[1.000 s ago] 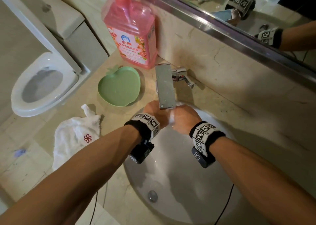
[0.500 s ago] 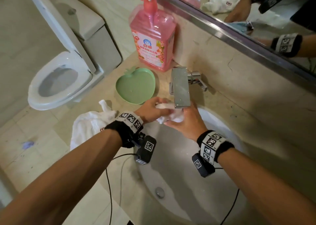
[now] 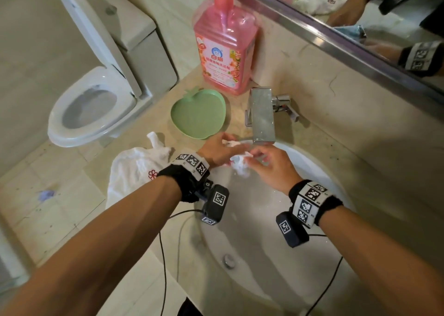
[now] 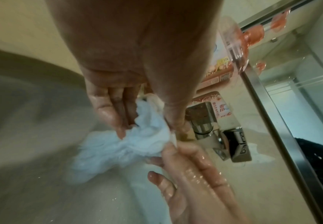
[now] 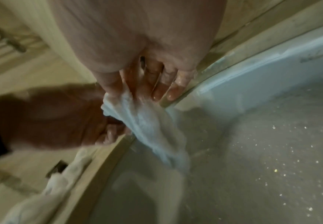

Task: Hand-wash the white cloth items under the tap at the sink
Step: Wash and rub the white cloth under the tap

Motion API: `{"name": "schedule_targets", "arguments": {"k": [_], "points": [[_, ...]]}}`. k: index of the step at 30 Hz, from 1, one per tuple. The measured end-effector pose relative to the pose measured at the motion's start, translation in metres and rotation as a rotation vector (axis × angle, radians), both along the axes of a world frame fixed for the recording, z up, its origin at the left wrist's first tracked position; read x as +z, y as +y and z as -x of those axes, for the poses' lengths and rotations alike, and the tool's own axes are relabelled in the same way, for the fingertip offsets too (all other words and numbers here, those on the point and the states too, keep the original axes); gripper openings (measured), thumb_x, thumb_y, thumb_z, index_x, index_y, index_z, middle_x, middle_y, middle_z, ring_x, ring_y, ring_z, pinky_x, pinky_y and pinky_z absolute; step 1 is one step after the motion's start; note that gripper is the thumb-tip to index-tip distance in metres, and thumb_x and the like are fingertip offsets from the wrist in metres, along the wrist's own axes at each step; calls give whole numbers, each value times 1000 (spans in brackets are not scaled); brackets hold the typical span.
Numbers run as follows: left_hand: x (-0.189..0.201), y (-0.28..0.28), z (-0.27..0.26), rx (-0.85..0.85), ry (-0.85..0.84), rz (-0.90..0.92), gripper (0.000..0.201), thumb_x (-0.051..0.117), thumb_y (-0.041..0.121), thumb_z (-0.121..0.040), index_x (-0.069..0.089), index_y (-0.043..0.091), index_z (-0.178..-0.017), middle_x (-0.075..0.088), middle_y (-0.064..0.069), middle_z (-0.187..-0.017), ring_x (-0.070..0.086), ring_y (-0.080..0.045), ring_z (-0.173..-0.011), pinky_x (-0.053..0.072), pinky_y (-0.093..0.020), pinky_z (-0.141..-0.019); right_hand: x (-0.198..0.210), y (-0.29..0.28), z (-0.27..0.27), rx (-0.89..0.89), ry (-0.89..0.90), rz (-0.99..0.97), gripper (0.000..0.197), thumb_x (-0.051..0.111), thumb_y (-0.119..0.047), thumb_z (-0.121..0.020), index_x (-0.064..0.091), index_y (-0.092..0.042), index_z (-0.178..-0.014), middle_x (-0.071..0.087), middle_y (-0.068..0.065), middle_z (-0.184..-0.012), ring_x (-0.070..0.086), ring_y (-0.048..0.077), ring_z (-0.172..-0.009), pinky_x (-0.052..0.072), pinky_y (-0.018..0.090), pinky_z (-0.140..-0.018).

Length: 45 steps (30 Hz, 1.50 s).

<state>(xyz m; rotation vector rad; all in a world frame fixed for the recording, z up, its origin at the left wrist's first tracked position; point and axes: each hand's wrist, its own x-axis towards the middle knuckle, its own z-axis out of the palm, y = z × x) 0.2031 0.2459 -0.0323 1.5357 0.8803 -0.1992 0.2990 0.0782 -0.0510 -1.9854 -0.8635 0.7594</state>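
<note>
Left hand: the left hand (image 3: 217, 151) is at the far left rim of the basin, fingers and thumb pinching one end of a small wet white cloth (image 3: 240, 165); its wet fingers (image 4: 116, 112) press into the fabric.
Right hand: the right hand (image 3: 271, 165) is just right of the left one, over the bowl, thumb and forefinger nipping the other end of the same cloth; its other fingers (image 5: 164, 91) lie loosely extended and wet.
Small wet white cloth: bunched between the two hands, just near and left of the spout; its loose end hangs down into the bowl.
Tap: a flat rectangular chrome tap (image 3: 262, 115) stands at the far edge of the basin; whether water runs cannot be told.
Sink: a round white ceramic sink (image 3: 264, 255) set in a beige stone counter (image 3: 153, 255), droplets on its wall.
Second cloth: a larger white towel with a red flower mark (image 3: 137, 169) lies crumpled on the counter, left of the basin, partly behind the left wrist.
Dish: a green apple-shaped plastic dish (image 3: 198, 114) sits on the counter, left of the tap.
Bottle: a pink pump bottle of detergent (image 3: 224, 49) stands far of the dish, by the wall.
Toilet: a white toilet (image 3: 96, 99) stands far left.
</note>
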Motion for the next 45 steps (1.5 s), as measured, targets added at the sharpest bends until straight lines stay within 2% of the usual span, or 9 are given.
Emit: {"name": "schedule_targets", "arguments": {"k": [6, 13, 16, 19, 23, 27, 33, 38, 45], "points": [[1, -3, -5, -228, -33, 27, 50, 76, 32, -83, 55, 19, -127, 68, 4, -105, 65, -5, -81, 49, -20, -59, 0, -12, -14, -102, 320, 3, 23, 77, -26, -87, 63, -29, -69, 72, 1, -87, 67, 7, -84, 46, 13, -73], [5, -12, -14, -324, -58, 86, 42, 70, 17, -90, 51, 19, -128, 65, -4, -122, 64, -19, -109, 56, -37, -87, -5, -23, -27, -212, 418, -15, 15, 75, -28, -90, 72, -28, -76, 77, 5, -93, 72, 27, -96, 52, 40, -96], [-1, -13, -13, -244, -75, 97, 51, 58, -5, -89, 45, 9, -136, 63, -11, -121, 62, -27, -108, 55, -34, -80, -3, -22, -30, -285, 519, -78, 12, 63, -21, -98, 72, -22, -90, 77, -2, -88, 69, 21, -90, 54, 38, -89], [-3, -17, -16, -86, -56, 123, 58, 52, 11, -76, 47, 14, -134, 63, -9, -111, 60, -24, -92, 48, -29, -64, 0, -16, -29, -291, 509, -70, 11, 64, -20, -95, 74, -21, -91, 78, 0, -93, 70, 21, -94, 55, 38, -90], [-8, -19, -13, -135, -31, 12, 75, 77, 29, -73, 40, 10, -136, 62, -5, -122, 62, -20, -107, 52, -38, -91, 0, -1, -20, -301, 441, -14, 20, 57, -25, -100, 73, -15, -107, 77, 8, -102, 72, 28, -101, 55, 50, -96], [-8, -10, -6, -89, -58, -55, 37, 66, 24, -82, 57, 19, -118, 69, -4, -105, 67, -23, -94, 55, -36, -84, 0, 7, -17, -396, 417, 45, 34, 46, -38, -104, 68, -12, -108, 71, 20, -108, 65, 39, -107, 50, 59, -98], [1, 5, 9, 5, -65, -15, 36, 69, 37, -69, 66, 24, -102, 74, -2, -92, 72, -22, -84, 60, -37, -75, 3, 12, -8, -150, 495, 8, 32, 75, -27, -90, 69, -13, -118, 75, 6, -111, 70, 22, -107, 53, 47, -101], [2, 16, 19, -2, 11, -5, 80, 94, 28, -45, 51, 19, -112, 70, -8, -103, 72, -25, -90, 60, -44, -79, -6, 12, -7, -79, 376, 157, 23, 69, -42, -93, 68, -19, -97, 73, -5, -93, 70, 14, -92, 55, 39, -90], [-5, 19, 11, -60, 22, -141, 39, 73, 18, -84, 51, 16, -115, 66, -8, -111, 65, -29, -100, 55, -50, -90, -2, -4, -25, -71, 272, 192, 21, 58, -25, -100, 62, -19, -119, 72, 2, -106, 70, 21, -99, 61, 36, -73]]}}
